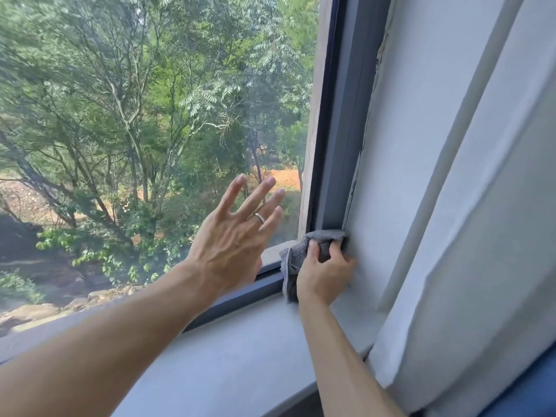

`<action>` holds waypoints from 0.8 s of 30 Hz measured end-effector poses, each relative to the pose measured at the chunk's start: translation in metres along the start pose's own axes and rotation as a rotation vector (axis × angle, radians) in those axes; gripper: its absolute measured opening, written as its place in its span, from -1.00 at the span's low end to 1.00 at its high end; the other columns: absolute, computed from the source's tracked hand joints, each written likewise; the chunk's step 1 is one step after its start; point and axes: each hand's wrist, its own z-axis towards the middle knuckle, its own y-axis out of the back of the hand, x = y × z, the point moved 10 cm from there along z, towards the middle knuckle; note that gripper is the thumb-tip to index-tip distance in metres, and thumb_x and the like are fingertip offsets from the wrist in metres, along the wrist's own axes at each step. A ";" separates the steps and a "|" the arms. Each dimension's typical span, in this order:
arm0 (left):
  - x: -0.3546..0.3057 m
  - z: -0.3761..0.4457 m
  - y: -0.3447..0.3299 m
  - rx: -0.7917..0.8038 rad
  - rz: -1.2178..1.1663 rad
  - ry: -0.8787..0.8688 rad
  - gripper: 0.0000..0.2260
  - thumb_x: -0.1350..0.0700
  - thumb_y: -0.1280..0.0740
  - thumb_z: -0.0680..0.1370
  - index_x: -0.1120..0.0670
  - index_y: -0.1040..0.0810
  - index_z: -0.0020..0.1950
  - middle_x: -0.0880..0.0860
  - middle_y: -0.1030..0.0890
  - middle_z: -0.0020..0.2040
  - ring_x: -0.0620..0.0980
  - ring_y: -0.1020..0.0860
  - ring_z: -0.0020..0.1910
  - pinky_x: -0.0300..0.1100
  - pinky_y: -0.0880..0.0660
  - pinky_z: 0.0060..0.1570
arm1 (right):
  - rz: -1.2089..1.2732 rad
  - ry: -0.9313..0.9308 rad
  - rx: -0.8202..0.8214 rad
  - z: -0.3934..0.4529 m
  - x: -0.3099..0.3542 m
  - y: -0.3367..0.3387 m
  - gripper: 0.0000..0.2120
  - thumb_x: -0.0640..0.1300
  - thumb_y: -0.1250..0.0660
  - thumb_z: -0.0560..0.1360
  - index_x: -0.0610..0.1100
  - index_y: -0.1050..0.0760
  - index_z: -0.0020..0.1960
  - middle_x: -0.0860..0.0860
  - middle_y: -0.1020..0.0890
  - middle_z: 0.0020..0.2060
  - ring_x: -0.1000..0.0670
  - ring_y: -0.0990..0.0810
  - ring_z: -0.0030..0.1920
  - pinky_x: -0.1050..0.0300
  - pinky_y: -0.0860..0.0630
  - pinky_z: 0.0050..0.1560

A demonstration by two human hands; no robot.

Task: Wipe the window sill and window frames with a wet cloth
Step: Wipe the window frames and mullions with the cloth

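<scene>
Nearest the camera, two bare forearms reach forward over the pale grey, smooth window sill (228, 356). At the right edge hangs a white fabric curtain (481, 236) with a strip of blue material (529, 389) below it. The right hand (323, 273) clutches a crumpled grey terry cloth (304, 251), thumb and fingers curled round it, pressing it into the lower right corner where the sill meets the dark blue-grey metal window frame (337, 145) and the white side wall (406, 145). The left hand (231, 236) is spread, fingers straight and apart, holding nothing, raised in front of the glass pane (150, 115); a thin silver ring (259, 218) sits on one finger. Beyond the glass stand green leafy trees (135, 85), orange bare soil (285, 177) and rocks (36, 311).
</scene>
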 end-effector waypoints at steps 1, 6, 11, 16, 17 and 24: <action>0.000 0.000 -0.002 0.015 0.005 -0.001 -0.34 0.00 -0.36 0.45 0.11 -0.27 0.52 0.13 -0.02 0.55 0.16 0.10 0.54 0.22 0.45 0.40 | -0.009 -0.028 0.006 0.000 -0.004 0.000 -0.64 -0.11 -0.40 0.53 -0.23 -0.56 0.28 -0.28 -0.49 0.11 -0.24 -0.50 0.11 0.05 -0.34 0.07; 0.014 0.012 0.010 -0.063 0.021 -0.002 -0.36 0.00 -0.37 0.41 0.14 -0.37 0.47 0.13 -0.11 0.53 0.15 0.02 0.54 0.25 0.33 0.46 | 0.101 0.078 -0.070 0.016 0.048 0.005 -0.59 -0.08 -0.43 0.51 -0.19 -0.55 0.32 -0.23 -0.46 0.11 -0.16 -0.50 0.05 0.14 -0.28 0.01; 0.017 0.018 0.016 -0.111 -0.011 0.000 -0.31 0.02 -0.43 0.35 0.14 -0.39 0.46 0.16 -0.23 0.52 0.15 -0.07 0.54 0.26 0.24 0.48 | 0.052 0.131 -0.042 0.011 0.041 0.006 -0.74 -0.11 -0.45 0.50 -0.28 -0.64 0.08 -0.22 -0.46 0.01 -0.27 -0.53 -0.02 0.13 -0.25 -0.12; 0.030 0.028 0.026 -0.134 0.005 -0.019 -0.32 -0.03 -0.41 0.40 0.11 -0.35 0.49 0.14 -0.18 0.53 0.17 -0.08 0.55 0.26 0.29 0.47 | 0.129 0.306 -0.128 0.032 0.098 0.014 -0.66 -0.14 -0.49 0.47 -0.29 -0.62 0.17 -0.07 -0.37 -0.06 -0.14 -0.47 -0.11 0.41 -0.21 -0.07; 0.033 0.030 0.026 -0.121 0.021 -0.020 -0.33 -0.05 -0.40 0.41 0.10 -0.34 0.49 0.13 -0.16 0.53 0.17 -0.07 0.55 0.26 0.30 0.46 | 0.137 0.310 -0.114 0.030 0.099 0.014 -0.63 -0.14 -0.49 0.47 -0.28 -0.60 0.23 -0.07 -0.36 -0.06 -0.10 -0.44 -0.11 0.43 -0.21 -0.05; 0.044 0.036 0.039 -0.190 -0.001 -0.006 -0.28 -0.07 -0.48 0.35 0.11 -0.40 0.46 0.14 -0.18 0.51 0.15 -0.08 0.53 0.26 0.27 0.47 | 0.160 0.471 -0.163 0.031 0.134 0.021 -0.71 -0.21 -0.51 0.43 -0.32 -0.64 0.11 -0.05 -0.38 -0.10 -0.03 -0.42 -0.15 0.41 -0.24 -0.05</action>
